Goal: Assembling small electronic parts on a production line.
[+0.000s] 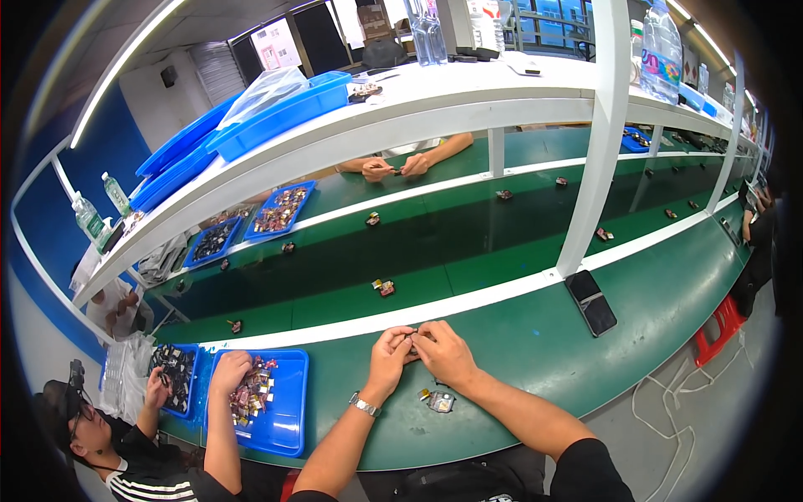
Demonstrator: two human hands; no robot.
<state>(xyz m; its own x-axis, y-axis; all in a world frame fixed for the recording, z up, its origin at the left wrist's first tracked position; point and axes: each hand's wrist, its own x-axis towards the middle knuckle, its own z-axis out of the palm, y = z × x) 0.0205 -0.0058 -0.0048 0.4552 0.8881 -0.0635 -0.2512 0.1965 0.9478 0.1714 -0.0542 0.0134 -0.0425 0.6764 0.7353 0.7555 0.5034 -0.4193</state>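
Note:
My left hand, with a metal-band watch on its wrist, and my right hand meet over the green work table. Fingers of both are closed in a pinch round a small dark electronic part, mostly hidden by the fingertips. Just below my right hand lies a small electronic assembly with a clear-grey body and a yellowish tab. Both forearms come up from the lower edge.
At left, a co-worker's hand reaches into a blue tray of small parts. Another blue tray holds black pieces. A dark phone lies right, near a white post. Beyond runs a green conveyor carrying scattered assemblies.

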